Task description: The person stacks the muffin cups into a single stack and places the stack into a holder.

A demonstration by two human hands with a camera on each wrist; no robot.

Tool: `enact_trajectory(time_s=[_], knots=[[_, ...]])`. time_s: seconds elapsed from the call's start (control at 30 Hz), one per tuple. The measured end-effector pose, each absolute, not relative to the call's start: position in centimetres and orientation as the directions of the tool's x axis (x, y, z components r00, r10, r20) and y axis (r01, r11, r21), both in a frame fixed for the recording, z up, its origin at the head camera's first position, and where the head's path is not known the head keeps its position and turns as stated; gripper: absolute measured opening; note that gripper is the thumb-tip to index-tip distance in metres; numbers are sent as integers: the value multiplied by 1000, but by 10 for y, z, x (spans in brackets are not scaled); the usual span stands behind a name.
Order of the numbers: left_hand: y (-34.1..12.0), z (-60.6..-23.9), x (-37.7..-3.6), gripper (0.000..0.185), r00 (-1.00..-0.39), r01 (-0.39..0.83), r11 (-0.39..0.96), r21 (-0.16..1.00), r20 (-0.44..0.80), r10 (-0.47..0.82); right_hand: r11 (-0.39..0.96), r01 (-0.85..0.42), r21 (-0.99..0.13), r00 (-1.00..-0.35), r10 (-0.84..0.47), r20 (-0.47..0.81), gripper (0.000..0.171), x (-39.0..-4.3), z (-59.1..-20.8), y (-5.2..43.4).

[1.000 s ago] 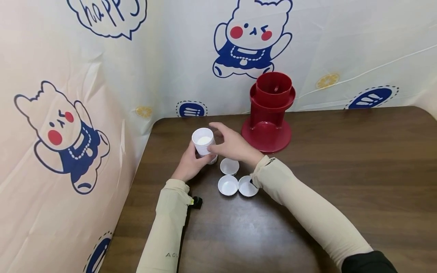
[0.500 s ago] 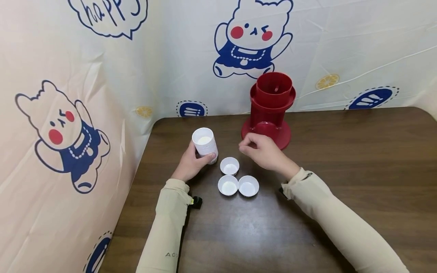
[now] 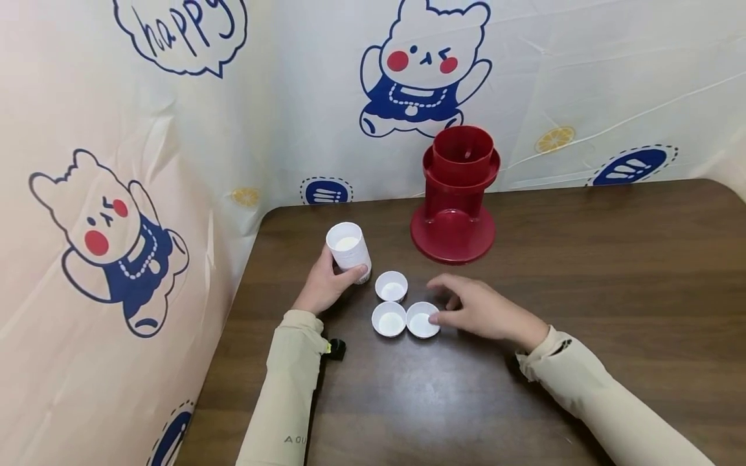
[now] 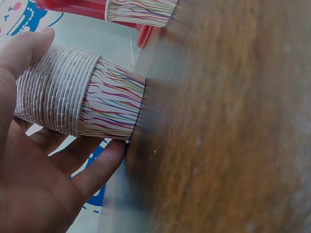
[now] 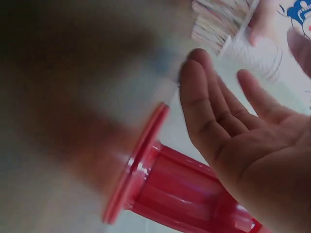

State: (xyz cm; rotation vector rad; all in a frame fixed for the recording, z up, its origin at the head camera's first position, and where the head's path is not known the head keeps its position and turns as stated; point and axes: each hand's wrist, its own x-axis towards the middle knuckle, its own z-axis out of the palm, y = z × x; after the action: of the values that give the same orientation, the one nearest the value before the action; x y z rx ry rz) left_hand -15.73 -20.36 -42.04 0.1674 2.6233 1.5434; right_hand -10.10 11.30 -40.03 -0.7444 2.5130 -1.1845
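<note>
On the left side of the table, my left hand (image 3: 320, 285) curls its fingers and thumb round a tall stack of nested white paper cups (image 3: 355, 255). The left wrist view shows colored wavy stripes on the lowest paper cup of the stack (image 4: 112, 104), its base at the table. Three single paper cups stand upright in a triangle beside it: a far one (image 3: 392, 286), a near left one (image 3: 388, 320) and a near right one (image 3: 419, 316). Over the near right cup's rim, my right hand (image 3: 489, 309) reaches with thumb and fingers apart, gripping nothing.
A red plastic stand (image 3: 453, 236) with a round base and a cylindrical open top is at the back of the wooden table (image 3: 612, 272). Behind it hangs a white cloth (image 3: 583, 77) printed with cartoon bears. A small black wrist device (image 3: 336, 349) sits at my left cuff.
My right hand has left the cup stack, moved right and toward me, and spread its fingers near the right-hand cup. The left hand keeps its hold on the stack.
</note>
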Motion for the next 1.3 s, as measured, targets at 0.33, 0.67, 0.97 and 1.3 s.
enact_trajectory(time_s=[0.33, 0.67, 0.97, 1.3], knots=[[-205, -424, -155, 74, -990, 31, 481, 876, -38, 132, 607, -414, -679, -807, -590, -35, 84, -81, -409, 105], [-207, -423, -155, 77, -990, 15, 480, 877, -54, 130, 634, -484, -603, -805, -592, 24, 68, -78, -412, 95], [-206, -423, -157, 76, -990, 33, 485, 874, -39, 138, 640, -490, -592, -808, -588, 33, 65, -79, -412, 94], [-203, -422, -158, 75, -989, 46, 483, 874, -30, 147, 572, -441, -692, -819, -571, 50, 54, -79, -406, 100]])
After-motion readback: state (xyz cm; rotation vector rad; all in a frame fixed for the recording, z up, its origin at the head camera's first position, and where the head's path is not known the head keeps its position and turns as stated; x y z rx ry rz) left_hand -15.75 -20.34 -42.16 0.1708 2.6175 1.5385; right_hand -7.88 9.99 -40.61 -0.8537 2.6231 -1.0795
